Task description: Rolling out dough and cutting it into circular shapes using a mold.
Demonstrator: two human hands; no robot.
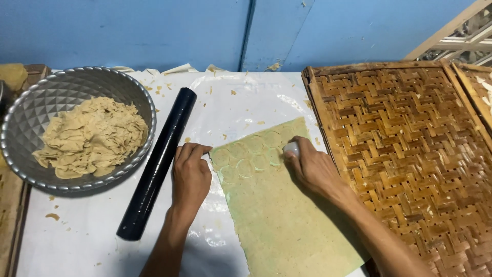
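A long sheet of rolled dough point(279, 215) lies on the white-covered table point(87, 231), running from the near edge toward the middle, its far end marked with rows of pressed circles. The right hand point(313, 168) rests on that far end near the sheet's right edge, its fingers closed around a small white round cutter point(291, 149) that is set against the dough. The left hand point(190, 174) lies flat on the table just beside the sheet's left edge, fingers together and stretched forward, the fingertips touching the dough's far left corner; it grips nothing.

Left of that hand, a black rolling pin point(158, 164) lies at a slant, its far end toward the back of the table and its near end toward the front; the hand is just beside it, though whether they touch cannot be told. Further left, at the table's left edge, stands a faceted metal bowl point(31, 113) holding a heap of dough scraps point(92, 136). Small crumbs of dough are scattered over the table's far part. Along the right edge a woven bamboo tray point(410, 143) lies just beside the dough sheet, with a second such tray point(479, 87) partly in view at the far right corner. A blue wall point(154, 31) stands behind the table.
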